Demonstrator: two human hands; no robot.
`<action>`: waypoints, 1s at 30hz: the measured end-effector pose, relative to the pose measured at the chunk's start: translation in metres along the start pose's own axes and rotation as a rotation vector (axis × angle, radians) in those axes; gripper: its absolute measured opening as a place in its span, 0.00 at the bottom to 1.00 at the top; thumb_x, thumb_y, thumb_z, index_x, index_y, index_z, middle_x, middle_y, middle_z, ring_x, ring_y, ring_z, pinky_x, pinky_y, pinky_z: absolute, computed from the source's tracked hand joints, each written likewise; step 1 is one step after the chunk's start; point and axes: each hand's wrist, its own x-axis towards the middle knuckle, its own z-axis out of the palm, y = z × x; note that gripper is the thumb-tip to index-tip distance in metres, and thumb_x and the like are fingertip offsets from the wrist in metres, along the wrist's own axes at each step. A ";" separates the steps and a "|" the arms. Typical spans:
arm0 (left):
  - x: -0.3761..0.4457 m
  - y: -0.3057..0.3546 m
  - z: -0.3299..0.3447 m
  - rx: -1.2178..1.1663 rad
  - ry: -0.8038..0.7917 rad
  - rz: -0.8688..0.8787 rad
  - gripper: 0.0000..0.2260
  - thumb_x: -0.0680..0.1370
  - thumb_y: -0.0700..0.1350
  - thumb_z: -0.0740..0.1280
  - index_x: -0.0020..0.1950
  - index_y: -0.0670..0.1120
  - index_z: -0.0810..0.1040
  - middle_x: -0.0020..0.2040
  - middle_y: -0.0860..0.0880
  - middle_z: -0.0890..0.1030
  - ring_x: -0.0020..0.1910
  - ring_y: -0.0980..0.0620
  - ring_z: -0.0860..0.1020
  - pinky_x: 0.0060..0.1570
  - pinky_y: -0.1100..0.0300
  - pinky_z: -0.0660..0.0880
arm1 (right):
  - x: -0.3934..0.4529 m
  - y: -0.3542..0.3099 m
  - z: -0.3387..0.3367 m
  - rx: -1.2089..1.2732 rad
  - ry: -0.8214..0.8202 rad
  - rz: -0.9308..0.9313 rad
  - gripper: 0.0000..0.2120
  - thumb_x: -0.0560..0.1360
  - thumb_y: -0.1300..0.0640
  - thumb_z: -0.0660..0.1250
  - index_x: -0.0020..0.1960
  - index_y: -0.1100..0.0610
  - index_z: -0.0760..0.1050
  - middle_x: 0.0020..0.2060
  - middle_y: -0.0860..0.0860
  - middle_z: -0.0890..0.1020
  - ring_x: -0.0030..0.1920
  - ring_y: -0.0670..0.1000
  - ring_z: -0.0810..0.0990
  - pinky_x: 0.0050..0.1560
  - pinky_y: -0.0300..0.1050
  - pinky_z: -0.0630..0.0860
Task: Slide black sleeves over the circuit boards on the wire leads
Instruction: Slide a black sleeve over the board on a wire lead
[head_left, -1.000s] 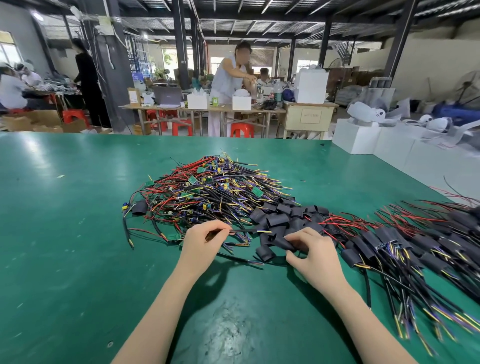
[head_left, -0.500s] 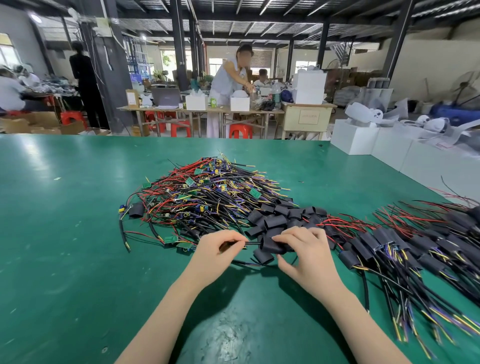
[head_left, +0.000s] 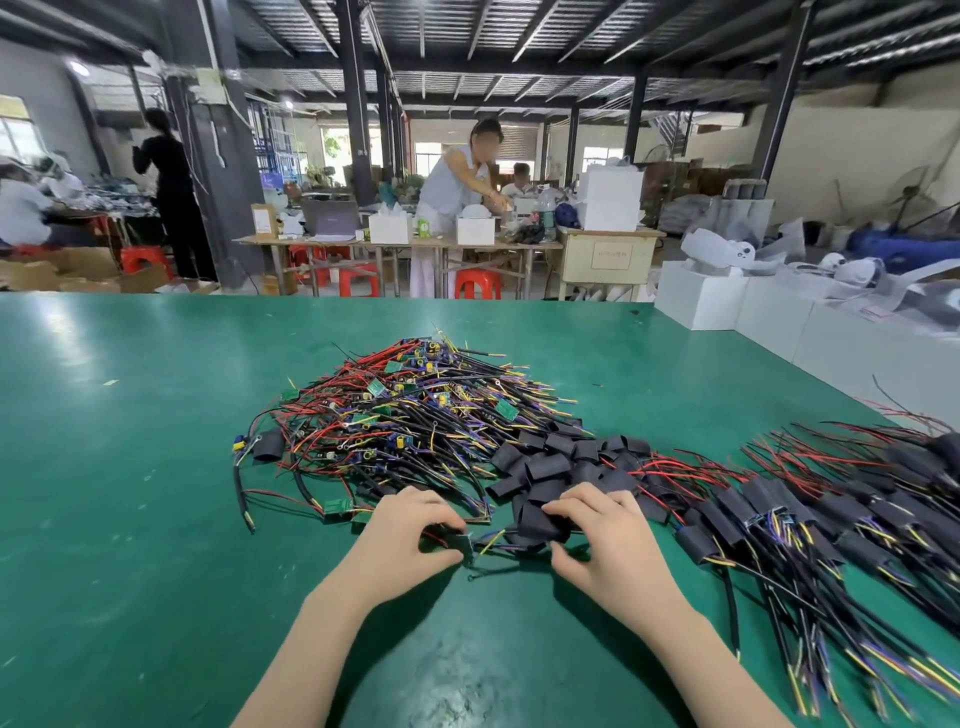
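Observation:
A tangled pile of wire leads with small green circuit boards (head_left: 415, 415) lies in the middle of the green table (head_left: 130, 493). Loose black sleeves (head_left: 561, 460) are heaped just right of it. My left hand (head_left: 402, 540) pinches one small circuit board (head_left: 462, 540) whose thin wires run right. My right hand (head_left: 605, 540) grips a black sleeve (head_left: 535, 522) with those wires entering it; sleeve and board are a short gap apart. A spread of sleeved leads (head_left: 810, 525) lies at the right.
White boxes (head_left: 696, 301) stand along the table's far right edge. Beyond the table are work benches, red stools and several people, one person bending over a bench (head_left: 452, 192). One single sleeve (head_left: 267, 447) lies at the left edge of the wire pile.
Both hands came nearer to me and together. My left hand pulled a board out of the pile, and its wires now run into the sleeve in my right hand.

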 end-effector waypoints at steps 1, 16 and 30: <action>0.000 0.002 0.002 -0.007 0.016 0.009 0.10 0.72 0.51 0.74 0.52 0.52 0.83 0.49 0.58 0.80 0.51 0.57 0.74 0.56 0.58 0.69 | 0.000 -0.001 0.000 0.006 -0.004 -0.001 0.16 0.62 0.58 0.75 0.50 0.53 0.80 0.44 0.45 0.79 0.42 0.48 0.78 0.49 0.43 0.66; 0.003 0.027 0.016 -0.447 0.255 -0.030 0.07 0.72 0.37 0.74 0.48 0.45 0.85 0.43 0.56 0.85 0.44 0.61 0.82 0.47 0.70 0.76 | 0.000 -0.012 0.001 0.121 -0.024 -0.044 0.18 0.68 0.49 0.73 0.57 0.52 0.81 0.47 0.44 0.81 0.46 0.47 0.77 0.50 0.43 0.69; 0.003 0.038 0.005 -0.588 0.367 0.000 0.11 0.69 0.32 0.75 0.47 0.45 0.86 0.43 0.50 0.85 0.43 0.55 0.83 0.44 0.66 0.76 | 0.005 -0.021 -0.010 0.643 0.016 0.264 0.15 0.68 0.60 0.76 0.42 0.38 0.81 0.41 0.39 0.83 0.43 0.40 0.81 0.46 0.31 0.74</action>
